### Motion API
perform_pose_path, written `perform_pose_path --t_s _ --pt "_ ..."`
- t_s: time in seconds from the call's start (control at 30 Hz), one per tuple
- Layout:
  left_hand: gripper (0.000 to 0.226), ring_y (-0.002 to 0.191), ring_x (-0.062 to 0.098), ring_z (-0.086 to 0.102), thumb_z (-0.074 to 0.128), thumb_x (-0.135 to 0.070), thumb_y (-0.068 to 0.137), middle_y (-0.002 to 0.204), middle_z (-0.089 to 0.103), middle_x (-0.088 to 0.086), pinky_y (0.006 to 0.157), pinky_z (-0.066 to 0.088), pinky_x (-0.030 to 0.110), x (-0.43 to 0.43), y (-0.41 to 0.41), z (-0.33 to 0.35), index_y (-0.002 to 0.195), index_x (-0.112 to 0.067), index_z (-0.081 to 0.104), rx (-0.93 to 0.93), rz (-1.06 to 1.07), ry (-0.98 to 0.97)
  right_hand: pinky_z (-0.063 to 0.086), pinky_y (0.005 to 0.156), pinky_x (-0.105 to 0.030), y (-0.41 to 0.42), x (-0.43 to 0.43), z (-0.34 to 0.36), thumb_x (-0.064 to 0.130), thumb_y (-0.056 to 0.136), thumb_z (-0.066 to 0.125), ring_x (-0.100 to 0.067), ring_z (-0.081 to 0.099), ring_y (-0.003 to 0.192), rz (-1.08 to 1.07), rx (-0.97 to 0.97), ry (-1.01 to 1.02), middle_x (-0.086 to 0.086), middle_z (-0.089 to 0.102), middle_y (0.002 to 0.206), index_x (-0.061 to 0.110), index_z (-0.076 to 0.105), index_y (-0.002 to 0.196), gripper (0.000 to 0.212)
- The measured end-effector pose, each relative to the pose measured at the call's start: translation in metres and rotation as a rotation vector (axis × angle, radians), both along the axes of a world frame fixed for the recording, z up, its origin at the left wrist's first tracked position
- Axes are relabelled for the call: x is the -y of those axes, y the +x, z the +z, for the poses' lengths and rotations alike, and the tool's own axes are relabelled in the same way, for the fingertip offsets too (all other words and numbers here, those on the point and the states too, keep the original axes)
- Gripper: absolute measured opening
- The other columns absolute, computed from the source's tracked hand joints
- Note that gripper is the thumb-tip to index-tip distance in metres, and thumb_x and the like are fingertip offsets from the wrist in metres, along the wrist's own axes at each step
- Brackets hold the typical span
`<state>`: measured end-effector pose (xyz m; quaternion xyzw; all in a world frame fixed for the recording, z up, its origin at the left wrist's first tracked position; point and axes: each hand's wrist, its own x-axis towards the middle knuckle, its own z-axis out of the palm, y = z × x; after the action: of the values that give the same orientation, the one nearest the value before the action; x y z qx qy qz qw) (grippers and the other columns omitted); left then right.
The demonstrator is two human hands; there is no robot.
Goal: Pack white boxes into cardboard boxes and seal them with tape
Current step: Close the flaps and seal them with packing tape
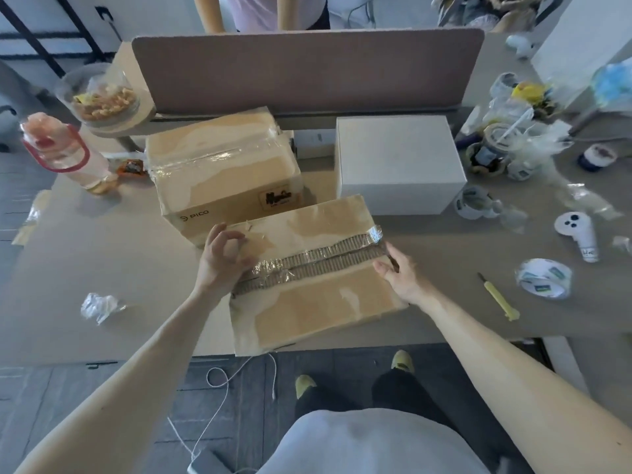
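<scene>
A cardboard box [307,302] lies closed at the table's front edge, with clear tape [307,261] running along its torn centre seam. My left hand [222,258] is at the box's left end, thumb and forefinger pinching the tape's end there. At the right end of the seam, my right hand [400,271] rests on the box and holds a thin dark tool [393,260] between thumb and fingers. Behind stands a second cardboard box [222,172], taped shut. A white box [396,162] sits to its right.
A tape roll [543,278], a yellow cutter [499,301] and a white controller [578,234] lie at the right. Crumpled tape [99,306] lies at the left, near a pink bottle [61,152] and a snack jar [102,97]. A divider panel [307,70] closes the back.
</scene>
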<state>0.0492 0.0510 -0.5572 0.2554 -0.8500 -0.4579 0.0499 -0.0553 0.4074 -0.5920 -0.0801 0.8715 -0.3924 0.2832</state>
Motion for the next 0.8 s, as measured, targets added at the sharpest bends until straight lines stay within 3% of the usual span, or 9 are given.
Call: perform_pose_path --t_s 0.1,0.17,0.23,0.3,0.5,0.63,0.67,0.73,0.8 --pt "0.042 0.129 0.015 0.041 0.085 -0.013 0.074 0.155 0.033 -0.005 0.106 0.039 0.035 -0.033 -0.027 0.001 0.111 -0.022 0.066 0.001 -0.047 -0.033 0.033 0.115 -0.047 -0.006 -0.042 -0.010 0.077 0.080 0.047 -0.017 0.035 0.142 -0.038 0.003 -0.030 0.002 0.037 0.155 0.023 0.026 0.153 0.093" --pt "0.042 0.128 0.016 0.043 0.086 -0.014 0.073 0.153 0.035 -0.005 0.102 0.041 0.036 -0.055 -0.045 0.000 0.110 -0.020 0.066 0.002 -0.087 -0.049 0.035 0.113 -0.044 -0.002 -0.053 0.023 0.076 0.082 0.045 -0.018 0.035 0.142 -0.084 -0.016 0.008 0.005 0.037 0.155 0.026 0.024 0.154 0.090" --pt "0.040 0.127 0.016 0.044 0.086 -0.016 0.073 0.151 0.036 -0.005 0.099 0.040 0.032 -0.075 -0.060 -0.004 0.108 -0.021 0.066 0.001 -0.130 -0.065 0.038 0.107 -0.034 -0.006 -0.073 0.033 0.060 0.093 0.046 -0.020 0.038 0.140 -0.102 -0.040 0.089 0.006 0.037 0.154 0.028 0.023 0.154 0.073" --pt "0.038 0.126 0.017 0.045 0.086 -0.018 0.073 0.148 0.038 -0.004 0.099 0.041 0.033 -0.096 -0.072 -0.007 0.105 -0.022 0.067 -0.006 -0.170 -0.082 0.036 0.107 -0.035 -0.012 -0.096 0.036 0.047 0.099 0.047 -0.022 0.038 0.140 -0.137 -0.052 0.134 0.005 0.037 0.154 0.028 0.023 0.154 0.064" --pt "0.040 0.112 0.013 0.048 0.087 -0.012 0.069 0.133 0.045 -0.003 0.089 0.042 0.030 -0.155 -0.105 -0.003 0.101 -0.025 0.065 -0.047 -0.242 -0.140 0.034 0.105 -0.032 -0.028 -0.153 0.049 0.040 0.100 0.049 -0.022 0.040 0.138 -0.205 -0.035 0.089 0.002 0.043 0.150 0.029 0.027 0.153 0.059" --pt "0.047 0.126 0.029 0.045 0.076 -0.005 0.077 0.142 0.037 0.000 0.099 0.043 0.040 -0.183 -0.119 0.002 0.114 -0.030 0.061 0.060 -0.294 -0.221 0.033 0.094 -0.025 -0.038 -0.180 0.052 0.040 0.097 0.055 -0.020 0.047 0.132 -0.205 -0.045 0.058 0.003 0.050 0.145 0.025 0.032 0.151 0.060" --pt "0.051 0.134 0.032 0.037 0.071 -0.005 0.078 0.144 0.033 -0.002 0.105 0.037 0.049 -0.190 -0.121 0.004 0.117 -0.035 0.058 0.124 -0.307 -0.316 0.034 0.095 -0.025 -0.040 -0.185 0.050 0.041 0.096 0.057 -0.019 0.049 0.129 -0.195 -0.040 0.044 0.003 0.053 0.141 0.024 0.037 0.149 0.059" --pt "0.054 0.149 0.029 0.009 0.067 -0.011 0.081 0.153 0.024 -0.004 0.112 0.010 0.064 -0.205 -0.123 0.006 0.122 -0.043 0.053 0.211 -0.354 -0.594 0.042 0.096 -0.029 -0.049 -0.199 0.043 0.044 0.092 0.061 -0.019 0.056 0.119 -0.161 -0.105 0.040 0.002 0.061 0.130 0.019 0.053 0.138 0.053" --pt "0.048 0.152 0.025 0.000 0.062 -0.021 0.089 0.158 0.021 -0.005 0.113 -0.005 0.065 -0.227 -0.125 0.007 0.129 -0.046 0.051 0.180 -0.422 -0.712 0.051 0.090 -0.036 -0.064 -0.217 0.034 0.046 0.089 0.063 -0.019 0.064 0.103 -0.189 -0.240 0.067 -0.001 0.068 0.116 0.017 0.067 0.118 0.041"
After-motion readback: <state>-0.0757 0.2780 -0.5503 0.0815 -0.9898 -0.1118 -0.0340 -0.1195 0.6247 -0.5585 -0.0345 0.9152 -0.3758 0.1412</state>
